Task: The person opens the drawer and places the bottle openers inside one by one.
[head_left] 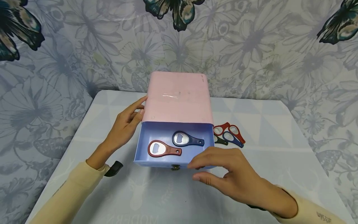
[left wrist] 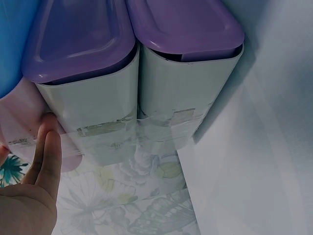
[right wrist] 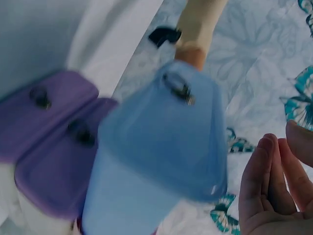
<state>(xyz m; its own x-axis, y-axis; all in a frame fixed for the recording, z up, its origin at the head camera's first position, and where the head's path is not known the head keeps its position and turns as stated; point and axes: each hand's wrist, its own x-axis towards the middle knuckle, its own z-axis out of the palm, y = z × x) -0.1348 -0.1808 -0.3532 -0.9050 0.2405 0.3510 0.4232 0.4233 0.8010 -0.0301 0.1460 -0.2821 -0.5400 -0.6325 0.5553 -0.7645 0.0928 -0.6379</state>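
A pink drawer cabinet stands on the table, its blue drawer pulled out toward me. Inside lie a brown-red bottle opener and a dark blue bottle opener, flat and apart. My left hand rests its fingertips against the cabinet's left side; in the left wrist view those fingers lie straight along the pink wall. Over the drawer's front right corner hovers my right hand, fingers loosely bent, thumb apart. The right wrist view shows the fingers holding nothing, beside the blue drawer front.
Several red, blue and dark bottle openers lie heaped on the table right of the cabinet. Purple drawers with pale housings sit below the blue one. A metal ring pull hangs on the blue front. Behind stands a flower-patterned wall.
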